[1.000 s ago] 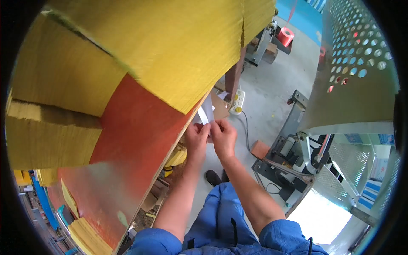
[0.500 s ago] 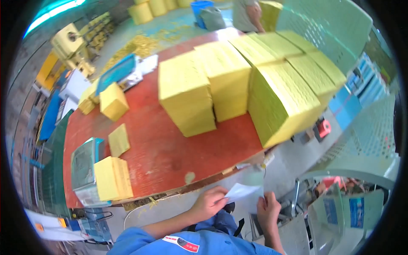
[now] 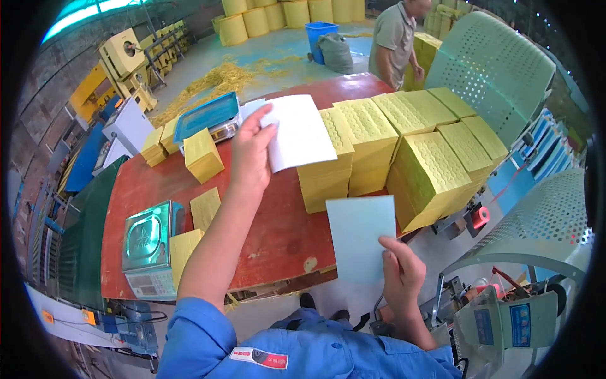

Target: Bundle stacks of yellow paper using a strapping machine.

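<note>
Left grip: left hand (image 3: 251,151) pinches a white sheet (image 3: 298,131), raised over the red desk (image 3: 278,234).
Right grip: right hand (image 3: 401,278) clasps a pale blue sheet (image 3: 360,237) off the desk's near edge.
Risk: the thin edge-held sheets could slip or crease.
Containers: blue bin (image 3: 320,36) far back, contents unseen.

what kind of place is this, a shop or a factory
Most likely a factory packing floor. Yellow paper stacks cover a red table with a scale, yellow machines stand behind, and big yellow rolls line the far wall.
</note>
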The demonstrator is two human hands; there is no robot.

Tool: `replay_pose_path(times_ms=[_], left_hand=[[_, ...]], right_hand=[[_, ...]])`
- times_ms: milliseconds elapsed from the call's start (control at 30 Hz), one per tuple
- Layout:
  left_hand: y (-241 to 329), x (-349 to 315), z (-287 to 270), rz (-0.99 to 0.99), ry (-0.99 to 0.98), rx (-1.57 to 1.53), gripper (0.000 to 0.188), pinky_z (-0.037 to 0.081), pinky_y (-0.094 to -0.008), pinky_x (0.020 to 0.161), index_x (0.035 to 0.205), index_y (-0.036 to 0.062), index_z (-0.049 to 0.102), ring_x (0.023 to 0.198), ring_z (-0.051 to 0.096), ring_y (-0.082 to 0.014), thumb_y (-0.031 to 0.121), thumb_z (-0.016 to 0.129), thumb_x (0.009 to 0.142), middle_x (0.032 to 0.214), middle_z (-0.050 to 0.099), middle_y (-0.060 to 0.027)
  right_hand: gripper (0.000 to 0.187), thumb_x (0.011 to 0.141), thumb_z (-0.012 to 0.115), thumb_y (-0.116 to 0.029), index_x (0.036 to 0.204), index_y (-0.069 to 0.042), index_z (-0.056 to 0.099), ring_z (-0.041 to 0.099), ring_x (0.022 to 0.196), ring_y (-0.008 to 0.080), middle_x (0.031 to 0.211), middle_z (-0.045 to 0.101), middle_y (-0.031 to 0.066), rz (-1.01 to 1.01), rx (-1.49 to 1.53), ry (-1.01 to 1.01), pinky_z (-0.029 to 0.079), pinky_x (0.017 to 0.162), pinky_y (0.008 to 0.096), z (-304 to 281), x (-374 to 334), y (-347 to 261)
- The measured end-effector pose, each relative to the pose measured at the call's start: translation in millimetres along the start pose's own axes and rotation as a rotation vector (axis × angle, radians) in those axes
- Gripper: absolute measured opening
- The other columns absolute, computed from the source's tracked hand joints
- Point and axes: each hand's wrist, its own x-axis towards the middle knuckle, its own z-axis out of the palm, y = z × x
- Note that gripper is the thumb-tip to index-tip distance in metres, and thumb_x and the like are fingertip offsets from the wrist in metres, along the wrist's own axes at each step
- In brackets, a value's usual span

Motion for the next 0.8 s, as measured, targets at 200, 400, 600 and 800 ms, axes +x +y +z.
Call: replay_pose_path(times_ms=[200,400,600,800], left_hand=[[-46,47,-3,-0.032,-0.046,0.261,0.033,0.049,-0.0248,0.073,0.120,-0.0031,0.065,0.083,0.059,-0.0093,0.001,0.060,0.087,0.098,0.065,-0.0050],[-66,59,-11,0.245,-0.153,0.944,0.031,0.049,-0.0274,0.073,0.115,-0.0001,0.068,0.079,0.059,-0.0119,0.006,0.066,0.085,0.100,0.069,-0.0082],[-75,64,-7,0.219,-0.155,1.050,0.028,0.052,-0.0345,0.074,0.108,0.0004,0.071,0.080,0.066,-0.0274,0.009,0.068,0.081,0.099,0.071,-0.0161],[-74,70,-2,0.056,-0.116,0.923,0.029,0.047,-0.0263,0.065,0.110,-0.0004,0.071,0.070,0.056,-0.0076,0.008,0.069,0.083,0.087,0.071,-0.0048]], right_hand=[[0.024,0.092,0.056,0.007,0.113,0.002,0.066,0.059,0.076,0.0087,0.094,0.069,0.0074,0.017,-0.011,0.168,0.046,0.068,0.0219,32,53,-7],[0.025,0.093,0.056,0.004,0.115,-0.001,0.065,0.043,0.069,0.0027,0.080,0.053,-0.0052,0.187,0.125,0.244,0.036,0.062,0.0187,67,107,30],[0.027,0.092,0.055,0.003,0.116,-0.002,0.065,0.037,0.067,0.0020,0.077,0.046,-0.0077,0.339,0.216,0.221,0.032,0.061,0.0184,78,115,73],[0.028,0.090,0.055,0.004,0.116,-0.001,0.065,0.039,0.067,0.0016,0.078,0.047,-0.0078,0.404,0.290,0.219,0.032,0.061,0.0182,71,108,75]])
